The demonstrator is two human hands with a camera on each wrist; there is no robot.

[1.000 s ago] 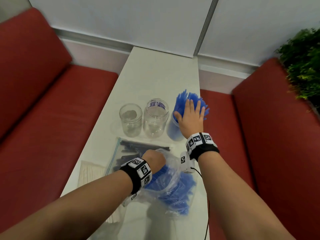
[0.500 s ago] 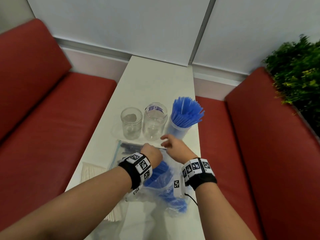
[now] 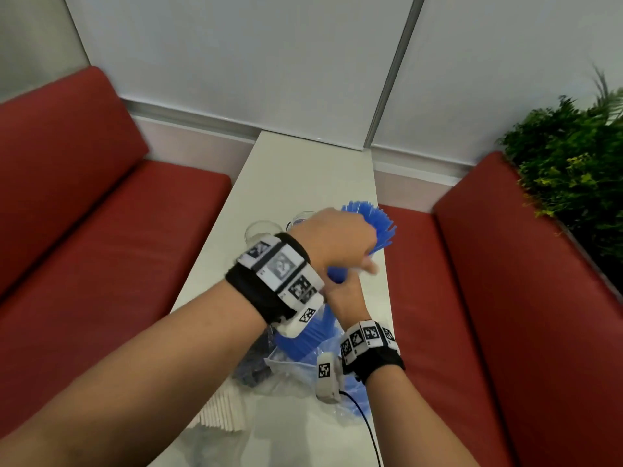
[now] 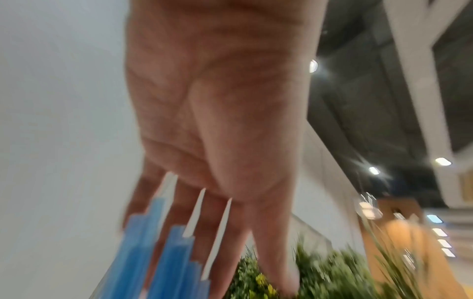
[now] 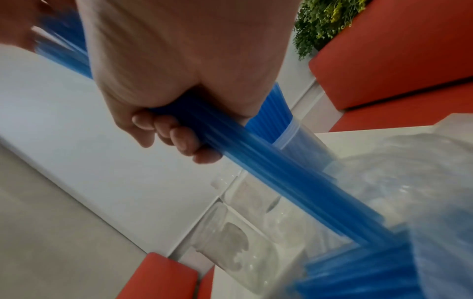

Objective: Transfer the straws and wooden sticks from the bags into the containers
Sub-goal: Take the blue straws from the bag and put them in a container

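Note:
My right hand point(image 3: 347, 294) grips a bundle of blue straws point(image 3: 303, 335) around its middle; its lower end is still inside the clear plastic bag point(image 3: 290, 369). The right wrist view shows the fingers point(image 5: 174, 137) curled round the bundle point(image 5: 256, 153). My left hand point(image 3: 337, 241) is raised above it, fingers straight point(image 4: 217, 222), and the straw tips point(image 4: 163, 242) touch them. Behind the hands stands a clear container point(image 5: 299, 133) packed with blue straws point(image 3: 374, 224). Two glass jars point(image 5: 230, 238) stand to its left, mostly hidden in the head view.
A zip bag of dark straws point(image 3: 253, 369) and a pack of pale sticks point(image 3: 222, 412) lie on the narrow white table point(image 3: 303, 176). Red benches point(image 3: 101, 230) flank it on both sides. A green plant point(image 3: 573, 170) sits at the right.
My right hand left the filled container, came back to the bag and took hold of a bundle of straws. My left hand let go of the bag and rose to the bundle's top.

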